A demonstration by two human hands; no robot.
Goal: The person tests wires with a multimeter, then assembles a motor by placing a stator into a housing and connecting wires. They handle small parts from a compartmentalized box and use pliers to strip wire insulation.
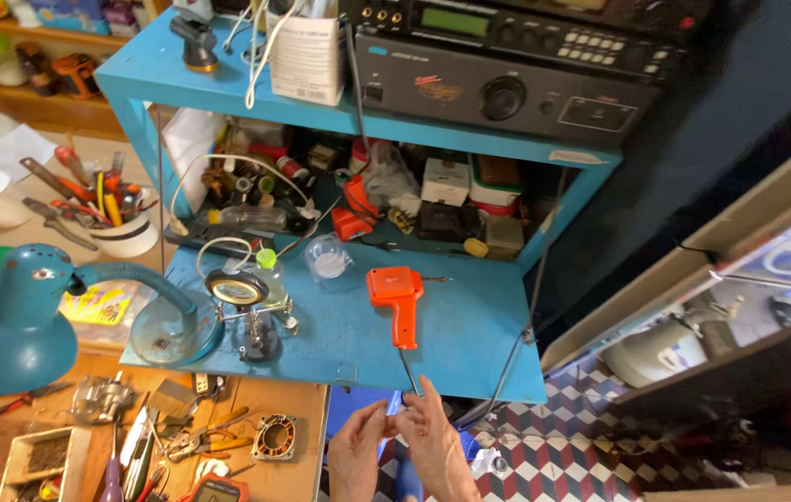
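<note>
My left hand (358, 451) and my right hand (437, 446) are at the bottom middle of the head view, fingertips pressed together just below the front edge of a blue fold-down work shelf (470, 353). Whether they pinch something small I cannot tell. An orange pistol-shaped soldering gun (397, 302) lies on the shelf straight above the hands, its grey cord (409, 372) running down to my right fingers. Left of it stands a helping-hands clamp with a magnifier (239, 307).
A teal desk lamp (14, 321) leans in at the left. The wooden bench (302, 404) below holds pliers, a small fan frame and loose tools. A white tub of tools (126, 232), cluttered blue cabinet (144, 70) and black audio units (507, 88) sit behind. Tiled floor (581, 451) lies right.
</note>
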